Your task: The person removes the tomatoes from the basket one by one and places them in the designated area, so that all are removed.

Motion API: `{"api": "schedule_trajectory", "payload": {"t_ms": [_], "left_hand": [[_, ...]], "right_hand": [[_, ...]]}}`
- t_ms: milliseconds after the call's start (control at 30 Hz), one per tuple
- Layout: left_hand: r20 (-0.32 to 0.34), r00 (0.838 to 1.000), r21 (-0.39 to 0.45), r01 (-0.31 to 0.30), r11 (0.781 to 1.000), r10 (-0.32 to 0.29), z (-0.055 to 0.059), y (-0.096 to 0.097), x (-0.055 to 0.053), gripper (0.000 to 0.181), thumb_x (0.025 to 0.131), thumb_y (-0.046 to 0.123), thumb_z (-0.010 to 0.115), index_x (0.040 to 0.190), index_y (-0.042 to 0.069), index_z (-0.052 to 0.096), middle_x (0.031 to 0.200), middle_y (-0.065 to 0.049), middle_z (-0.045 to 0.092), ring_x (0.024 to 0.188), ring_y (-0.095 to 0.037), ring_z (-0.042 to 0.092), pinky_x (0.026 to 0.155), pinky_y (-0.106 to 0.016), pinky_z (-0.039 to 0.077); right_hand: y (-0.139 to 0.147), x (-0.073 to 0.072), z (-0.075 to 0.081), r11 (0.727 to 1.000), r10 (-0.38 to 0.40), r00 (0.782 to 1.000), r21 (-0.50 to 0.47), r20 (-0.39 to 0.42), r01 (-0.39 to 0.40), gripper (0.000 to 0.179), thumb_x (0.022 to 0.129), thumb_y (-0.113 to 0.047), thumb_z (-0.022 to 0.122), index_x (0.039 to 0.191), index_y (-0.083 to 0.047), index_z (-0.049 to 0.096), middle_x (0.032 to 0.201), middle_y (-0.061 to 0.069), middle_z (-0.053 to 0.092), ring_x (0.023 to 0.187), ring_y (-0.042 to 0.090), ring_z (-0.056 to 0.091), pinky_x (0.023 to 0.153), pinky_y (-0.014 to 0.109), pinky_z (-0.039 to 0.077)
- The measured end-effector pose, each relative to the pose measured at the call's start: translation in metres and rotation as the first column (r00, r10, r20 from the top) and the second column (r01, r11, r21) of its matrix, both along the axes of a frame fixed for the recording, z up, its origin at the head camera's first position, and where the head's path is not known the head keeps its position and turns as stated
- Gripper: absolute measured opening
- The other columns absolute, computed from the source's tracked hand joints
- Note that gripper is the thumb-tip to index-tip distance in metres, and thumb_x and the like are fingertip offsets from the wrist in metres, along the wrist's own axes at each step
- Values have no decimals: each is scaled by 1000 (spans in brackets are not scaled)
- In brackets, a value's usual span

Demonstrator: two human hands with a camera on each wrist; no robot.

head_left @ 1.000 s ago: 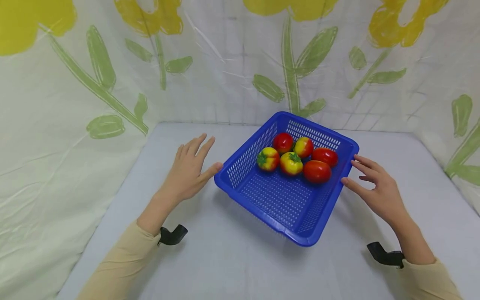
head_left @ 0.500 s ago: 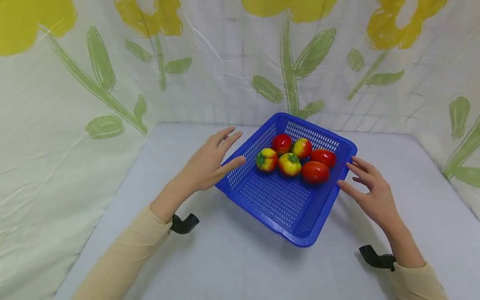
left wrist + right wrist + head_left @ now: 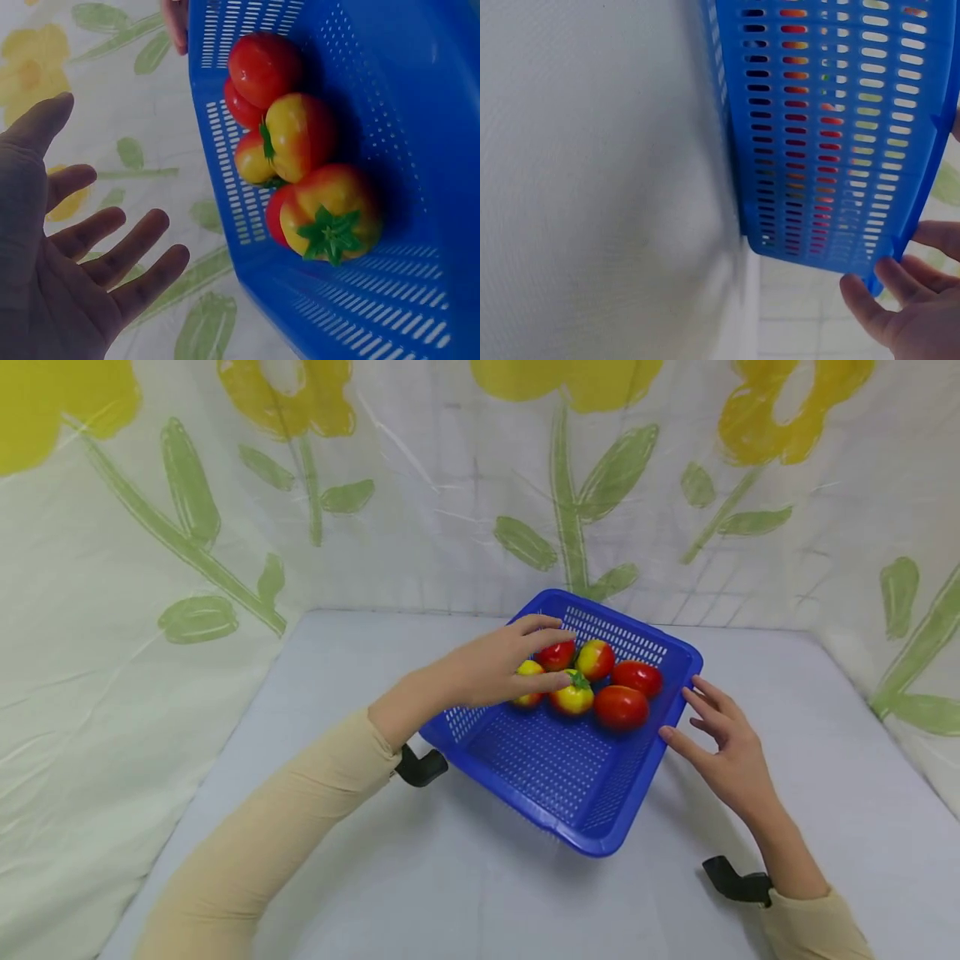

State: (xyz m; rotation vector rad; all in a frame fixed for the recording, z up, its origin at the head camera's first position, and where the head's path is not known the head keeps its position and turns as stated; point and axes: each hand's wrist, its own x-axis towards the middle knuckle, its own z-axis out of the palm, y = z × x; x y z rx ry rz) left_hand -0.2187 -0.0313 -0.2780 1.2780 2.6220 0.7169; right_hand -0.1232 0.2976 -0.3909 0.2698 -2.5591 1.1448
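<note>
A blue plastic basket [image 3: 551,768] with slotted walls stands on the table, turned at an angle. Several glossy tomatoes lie in its far half: plain red ones [image 3: 621,708] to the right, red-and-yellow ones with green stem tops [image 3: 573,698] to the left. My left hand [image 3: 491,667] is over the basket's left side, fingers spread and holding nothing; it partly covers the leftmost tomatoes. In the left wrist view its palm and fingers show apart from the fruit. My right hand [image 3: 723,747] rests loosely with its fingertips at the right rim, also seen in the right wrist view.
A pale table [image 3: 360,868] carries the basket close to its back edge. Behind it hangs a white sheet [image 3: 420,527] with yellow flowers and green leaves. A black wrist mount [image 3: 422,767] hangs under the left wrist, another [image 3: 738,885] under the right.
My left hand has moved right, from beside the basket's left rim to above the tomatoes. The right hand stays at the right rim. The whole view has shifted slightly.
</note>
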Motion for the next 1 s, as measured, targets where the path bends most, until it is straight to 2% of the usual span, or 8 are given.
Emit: {"api": "schedule_trajectory", "payload": {"t_ms": [167, 233, 333, 433, 700, 833, 1000], "left_hand": [[46, 995, -42, 92, 995, -90, 1, 30, -10, 64, 94, 53, 58, 149, 24, 44, 153, -3, 36, 138, -18, 34, 107, -36, 38], [71, 991, -29, 116, 993, -114, 0, 39, -15, 64, 93, 52, 62, 148, 24, 46, 151, -1, 39, 134, -15, 39, 105, -32, 39], [130, 981, 33, 139, 990, -142, -4, 52, -21, 65, 89, 49, 68, 146, 24, 49, 148, 2, 43, 125, -14, 48, 98, -28, 45], [185, 971, 86, 138, 987, -152, -10, 64, -25, 66, 86, 46, 74, 144, 25, 52, 145, 5, 48, 120, -15, 52, 93, -29, 48], [223, 969, 43, 102, 994, -109, -26, 85, -40, 69, 80, 43, 80, 142, 25, 55, 140, 5, 53, 116, -14, 52, 89, -29, 49], [265, 960, 63, 76, 995, -90, -35, 92, -46, 70, 79, 41, 82, 141, 23, 56, 138, 3, 55, 115, -15, 53, 87, -28, 50], [314, 945, 87, 72, 994, -96, -45, 100, -53, 67, 78, 38, 83, 137, 19, 60, 135, 0, 58, 118, -19, 53, 89, -27, 49]], "right_hand": [[1, -1, -2, 1000, -4, 1000, -1, -9, 4, 66, 89, -17, 75, 148, -10, 46, 156, 6, 32, 127, 41, 46, 87, 7, 38], [1, -1, -3, 1000, -3, 1000, -5, -10, 3, 66, 89, -17, 75, 148, -11, 45, 157, 5, 31, 129, 40, 45, 88, 9, 39], [1, -1, -4, 1000, 0, 1000, -6, -19, 0, 66, 89, -16, 75, 148, -11, 45, 157, 4, 31, 132, 38, 43, 91, 11, 40], [2, -1, -5, 1000, 4, 1000, -7, -30, -4, 67, 89, -16, 75, 148, -12, 45, 157, 3, 31, 133, 36, 41, 94, 14, 40], [2, 1, -5, 1000, -2, 999, 4, -32, 2, 67, 89, -17, 74, 149, -14, 45, 157, 2, 31, 137, 31, 37, 96, 16, 39], [2, 1, -6, 1000, 3, 999, -2, -35, -3, 67, 89, -17, 75, 149, -15, 45, 157, 2, 31, 136, 32, 38, 96, 16, 40], [2, 1, -5, 1000, 1, 999, 1, -39, -1, 67, 88, -17, 75, 149, -15, 45, 157, 2, 31, 133, 36, 42, 94, 15, 39]]}}
